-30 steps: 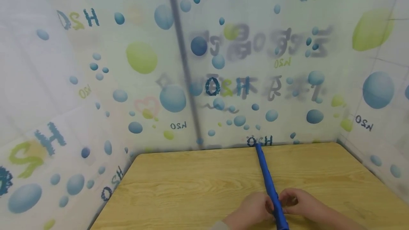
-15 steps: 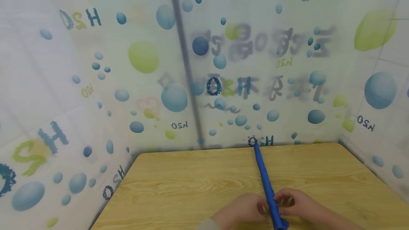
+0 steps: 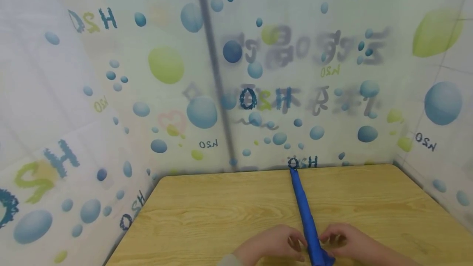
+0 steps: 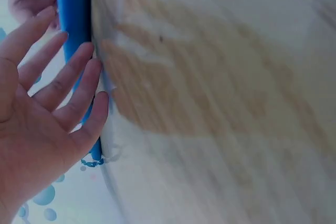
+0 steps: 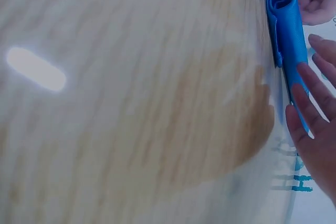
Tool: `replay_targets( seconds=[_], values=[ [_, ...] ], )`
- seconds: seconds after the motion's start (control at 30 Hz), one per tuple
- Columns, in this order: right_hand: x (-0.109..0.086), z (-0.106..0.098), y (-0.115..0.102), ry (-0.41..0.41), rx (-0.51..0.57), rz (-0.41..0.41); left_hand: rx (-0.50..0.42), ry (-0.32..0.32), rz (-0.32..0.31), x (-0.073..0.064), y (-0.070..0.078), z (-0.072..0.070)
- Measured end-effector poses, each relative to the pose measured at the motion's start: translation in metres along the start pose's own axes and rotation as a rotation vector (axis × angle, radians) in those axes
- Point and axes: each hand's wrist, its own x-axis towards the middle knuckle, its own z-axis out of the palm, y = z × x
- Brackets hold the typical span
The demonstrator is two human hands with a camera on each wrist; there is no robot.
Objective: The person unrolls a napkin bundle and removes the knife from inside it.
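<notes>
blue roll on wood-look desk, right of the desk's middle, far end at the back edge, body slanting toward the near side; near end partly cut off in head view, desk's near edge not shown there. wrist views show that end as a coil, layers of thin sheet visible. left hand on the roll's left side, right hand on its right, both by the near end, well apart from the desk's back corners. left hand: fingers apart, fairly straight, tips right up at the roll, not clamped. right hand: same, fingers apart, wrapped round nothing; actual contact can't tell for either. loose flap sticks out right of the near end, close to the right hand. step in hand, my read: steadying or tidying a sheet that's already rolled. next move, judged: would call for both hands pressing evenly and the flap tucked in, so the coil doesn't slacken or skew; material looks soft. pale sleeve at left wrist. patterned curtain stands behind the desk's back edge.
</notes>
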Motion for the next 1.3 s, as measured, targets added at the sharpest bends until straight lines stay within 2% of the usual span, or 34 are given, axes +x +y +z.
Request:
replay_targets(
  seconds=[0.07,0.13,0.27,0.37,0.47,0.57,0.73,0.9,1.0,1.17,1.23,1.3],
  values=[
    [-0.004,0.000,0.000,-0.022,0.059,0.030,0.011,-0.016,0.005,-0.001,0.002,-0.002],
    [-0.006,0.000,0.001,-0.049,0.100,0.027,0.058,-0.008,0.008,0.001,0.004,-0.004],
    [-0.007,0.000,0.006,-0.107,0.145,-0.049,0.214,0.042,0.057,0.009,0.013,-0.005],
    [-0.007,0.000,0.012,-0.117,0.134,-0.115,0.302,0.040,0.099,0.016,0.020,-0.004],
    [-0.007,0.000,0.018,-0.087,0.042,-0.155,0.319,0.007,0.113,0.023,0.025,-0.004],
    [-0.006,0.000,0.023,-0.055,-0.045,-0.161,0.342,-0.019,0.125,0.030,0.026,-0.004],
    [-0.004,-0.001,0.027,-0.019,-0.105,-0.161,0.386,-0.101,0.192,0.042,0.022,-0.005],
    [-0.004,-0.001,0.030,0.037,-0.217,-0.182,0.451,-0.182,0.245,0.045,0.019,-0.009],
    [-0.002,0.002,0.033,0.076,-0.283,-0.239,0.486,-0.220,0.255,0.046,0.017,-0.011],
    [0.001,0.006,0.038,0.117,-0.372,-0.252,0.501,-0.250,0.248,0.049,0.011,-0.013],
    [0.000,0.006,0.040,0.108,-0.370,-0.236,0.512,-0.256,0.268,0.053,0.008,-0.012],
    [-0.001,0.004,0.043,0.097,-0.357,-0.255,0.557,-0.253,0.306,0.058,0.007,-0.011]
  ],
)
